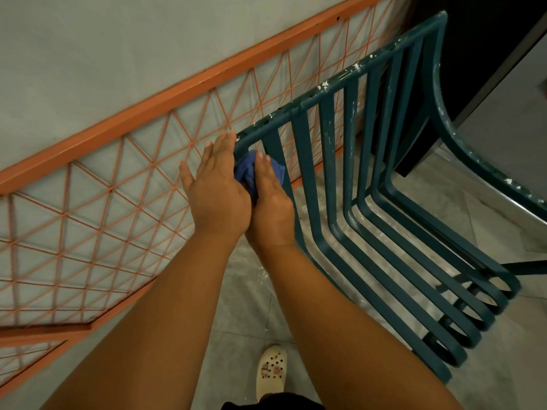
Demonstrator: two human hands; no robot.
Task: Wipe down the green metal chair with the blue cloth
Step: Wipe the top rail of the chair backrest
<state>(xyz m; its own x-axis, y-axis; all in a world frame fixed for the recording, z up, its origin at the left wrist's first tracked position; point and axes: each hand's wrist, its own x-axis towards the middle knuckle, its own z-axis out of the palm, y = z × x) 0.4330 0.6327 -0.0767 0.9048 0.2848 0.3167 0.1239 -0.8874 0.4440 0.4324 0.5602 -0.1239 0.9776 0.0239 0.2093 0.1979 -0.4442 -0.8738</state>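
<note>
One orange railing (165,97), grey tiles (236,315).

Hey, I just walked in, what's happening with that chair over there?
A person is wiping the green metal chair with a blue cloth. The cloth is bunched between both hands at the near corner of the slatted backrest. The right hand holds the cloth against the end slat, while the left hand, fingers straight, presses against it from the other side. White flecks still show along the top rail and the armrest.
</note>
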